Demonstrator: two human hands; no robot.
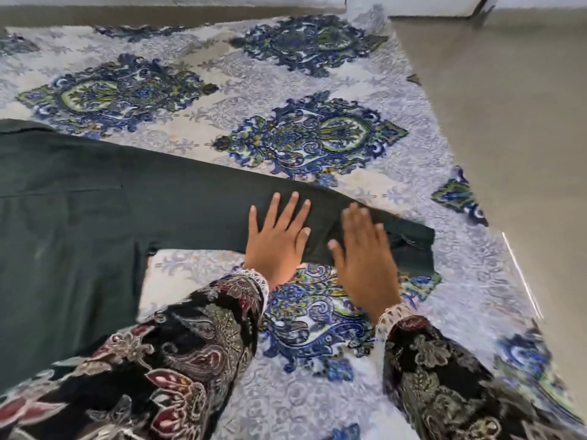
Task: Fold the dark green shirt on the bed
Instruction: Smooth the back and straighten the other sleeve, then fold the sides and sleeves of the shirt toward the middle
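Smoothing: both hands lie palm-down on the outstretched sleeve of the dark green shirt.
Shirt position: spread flat on the bed's patterned sheet, body at the person's left, sleeve reaching right.
Sleeve axis: runs left to right, cuff at the far right end.
Left hand: fingers spread, flat on mid-sleeve, pinching nothing.
Right hand: blurred, fingers seemingly flat and splayed, nearer the cuff.
Key relation: the shirt body lies left of both hands, so folding the sleeve inward would likely carry it leftward, the right hand leading.
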